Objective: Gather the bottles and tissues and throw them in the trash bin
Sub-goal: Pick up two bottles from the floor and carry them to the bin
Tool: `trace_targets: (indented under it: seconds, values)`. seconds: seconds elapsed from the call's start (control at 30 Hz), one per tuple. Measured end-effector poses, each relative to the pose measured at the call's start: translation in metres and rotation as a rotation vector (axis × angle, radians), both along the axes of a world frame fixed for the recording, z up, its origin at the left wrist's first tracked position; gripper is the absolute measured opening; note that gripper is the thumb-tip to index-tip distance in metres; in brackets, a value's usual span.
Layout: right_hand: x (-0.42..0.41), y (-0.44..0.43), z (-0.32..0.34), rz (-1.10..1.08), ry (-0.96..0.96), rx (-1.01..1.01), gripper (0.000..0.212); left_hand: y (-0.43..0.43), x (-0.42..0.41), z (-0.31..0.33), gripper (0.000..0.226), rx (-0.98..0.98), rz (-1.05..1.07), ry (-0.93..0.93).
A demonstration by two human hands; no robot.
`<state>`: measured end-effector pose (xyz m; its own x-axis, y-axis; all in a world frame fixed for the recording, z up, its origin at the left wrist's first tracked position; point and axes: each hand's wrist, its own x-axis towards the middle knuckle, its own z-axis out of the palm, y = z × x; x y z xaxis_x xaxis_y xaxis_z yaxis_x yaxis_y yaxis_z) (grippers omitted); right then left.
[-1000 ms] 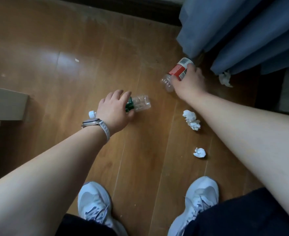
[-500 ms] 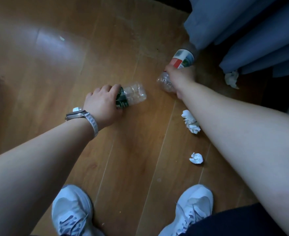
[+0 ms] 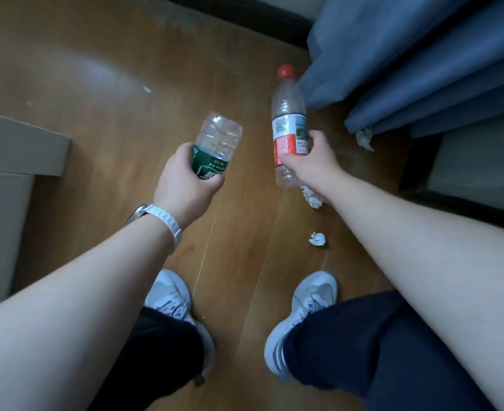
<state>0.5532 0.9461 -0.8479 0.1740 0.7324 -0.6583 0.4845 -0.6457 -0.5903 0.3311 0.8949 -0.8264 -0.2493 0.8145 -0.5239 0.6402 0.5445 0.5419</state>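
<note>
Head view, looking straight down at a wooden floor (image 3: 96,84).

- Left side: gripping the green-label bottle (image 3: 216,146) in the left hand (image 3: 185,179), fingers and thumb curled round the labelled part. Held up off the floor, clear base tilted toward the far right. Cap end hidden behind the hand. White-strapped watch (image 3: 155,216) on that wrist.
- Right side: gripping the red-label bottle (image 3: 289,126) in the right hand (image 3: 313,161), thumb and fingers wrapped round the label. Red cap pointing to the far side, clear base pointing near. Body nearly in line with the floorboards, just left of the blue curtain (image 3: 422,54). Cannot tell whether any part of it touches the floor.
- The two bottles side by side, apart, not touching.

Tissues, all crumpled and white, all lying on the floor:
- first tissue (image 3: 311,197) partly hidden under the right wrist, just beside the base of the red-label bottle
- second tissue (image 3: 317,239), smaller, nearer, lying between the first and the right shoe (image 3: 313,295)
- third tissue (image 3: 365,139) far right, tucked against the curtain hem, well apart from the other two

Elsewhere:
- grey furniture (image 3: 13,149) along the left edge
- left shoe (image 3: 170,295) at the near side, pale like the right one, both toes pointing far
- dark trousers (image 3: 348,336) over both knees
- dark baseboard (image 3: 244,13) along the far edge
</note>
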Motion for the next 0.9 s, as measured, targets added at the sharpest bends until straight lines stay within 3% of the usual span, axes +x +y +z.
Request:
trace_targets:
  seconds: [0.13, 0.5, 0.9]
  values:
    - [-0.004, -0.012, 0.098, 0.156, -0.018, 0.013, 0.070, -0.008, -0.006, 0.102, 0.044, 0.001, 0.080, -0.083]
    - [-0.063, -0.013, 0.386, 0.280, 0.032, 0.157, 0.070, -0.018, -0.058, 0.380, 0.045, 0.184, 0.283, -0.269]
    - [-0.176, -0.017, 0.641, 0.393, 0.057, 0.386, 0.069, -0.030, -0.169, 0.609, 0.050, 0.444, 0.347, -0.414]
